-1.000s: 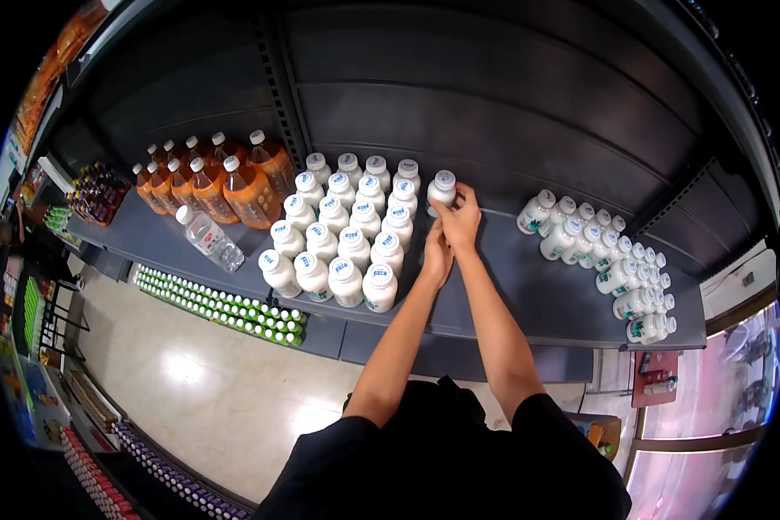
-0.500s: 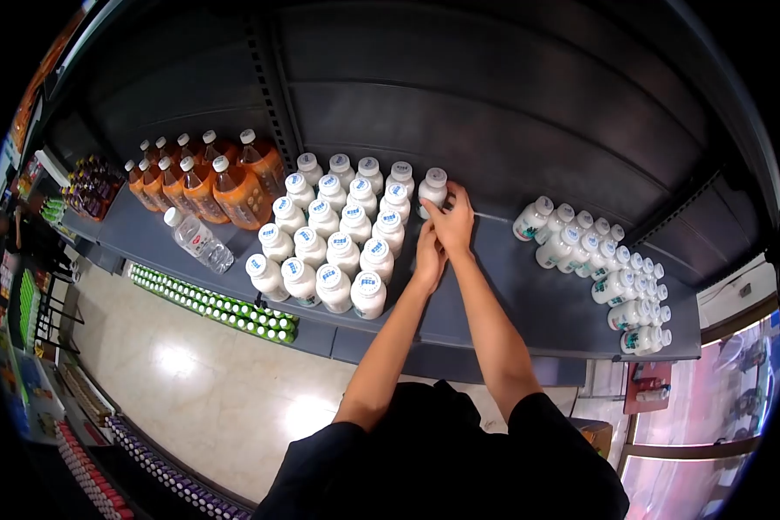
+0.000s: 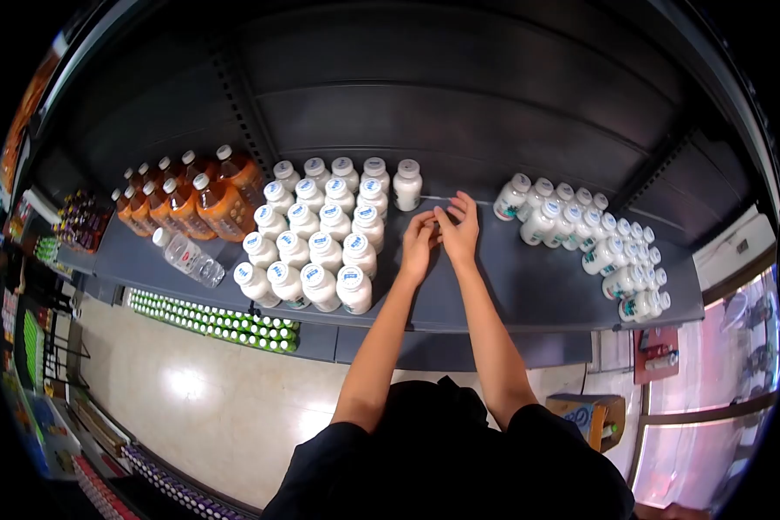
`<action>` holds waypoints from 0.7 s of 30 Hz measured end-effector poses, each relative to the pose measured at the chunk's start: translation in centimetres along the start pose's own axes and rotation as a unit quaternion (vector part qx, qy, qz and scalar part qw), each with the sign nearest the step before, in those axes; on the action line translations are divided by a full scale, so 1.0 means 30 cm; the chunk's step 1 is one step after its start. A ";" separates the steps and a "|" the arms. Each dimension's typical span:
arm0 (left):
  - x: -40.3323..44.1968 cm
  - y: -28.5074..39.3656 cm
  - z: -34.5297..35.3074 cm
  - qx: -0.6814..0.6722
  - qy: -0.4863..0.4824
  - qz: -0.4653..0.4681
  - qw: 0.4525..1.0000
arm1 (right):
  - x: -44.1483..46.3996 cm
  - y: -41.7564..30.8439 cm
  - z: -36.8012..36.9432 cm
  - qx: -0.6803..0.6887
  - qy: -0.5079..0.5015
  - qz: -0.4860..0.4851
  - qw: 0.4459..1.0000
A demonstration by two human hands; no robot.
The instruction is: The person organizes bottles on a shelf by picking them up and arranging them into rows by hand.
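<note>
Both of my hands are over the dark shelf, close together with fingertips near each other. My right hand (image 3: pixel 458 230) has its fingers spread and holds nothing. My left hand (image 3: pixel 418 244) is just left of it, fingers loosely bent and apart, also holding nothing. Nearest to them, at the back, a single white bottle (image 3: pixel 407 185) stands upright, apart from my fingers. To its left, several rows of matching white bottles (image 3: pixel 325 251) with blue-printed white caps form a block.
Another group of white bottles (image 3: pixel 572 227) occupies the shelf's right side. Orange drink bottles (image 3: pixel 223 208) and a clear bottle (image 3: pixel 189 257) lying on its side are at left. Green bottles (image 3: pixel 208 319) line a lower level. A cardboard box (image 3: pixel 591 418) sits below right.
My hands have let go of the single white bottle, now standing at the end of the back row, and drawn back toward me. The whole view has shifted slightly.
</note>
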State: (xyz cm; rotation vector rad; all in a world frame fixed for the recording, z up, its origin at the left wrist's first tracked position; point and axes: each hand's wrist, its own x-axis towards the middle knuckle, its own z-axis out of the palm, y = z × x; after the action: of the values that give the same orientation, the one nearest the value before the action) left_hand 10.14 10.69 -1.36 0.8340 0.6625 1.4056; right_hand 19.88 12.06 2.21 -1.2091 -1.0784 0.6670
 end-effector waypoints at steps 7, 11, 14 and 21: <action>-0.034 0.015 0.018 0.088 -0.052 0.035 0.994 | -0.130 0.003 -0.265 0.123 0.098 0.055 0.986; -0.075 -0.033 0.066 0.142 -0.006 0.094 0.985 | -0.132 0.032 -0.414 0.092 0.177 0.032 0.979; -0.122 -0.076 0.166 0.166 0.018 0.095 0.981 | -0.098 0.020 -0.488 0.015 0.240 0.030 0.970; -0.069 -0.165 0.424 0.310 -0.085 0.076 0.944 | -0.004 0.015 -0.580 -0.012 0.234 0.051 0.971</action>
State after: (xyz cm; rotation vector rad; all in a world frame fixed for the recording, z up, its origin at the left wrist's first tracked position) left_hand 23.20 7.37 1.59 1.5122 0.9385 1.2470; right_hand 35.82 5.06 1.91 -1.3645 -0.6339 0.4157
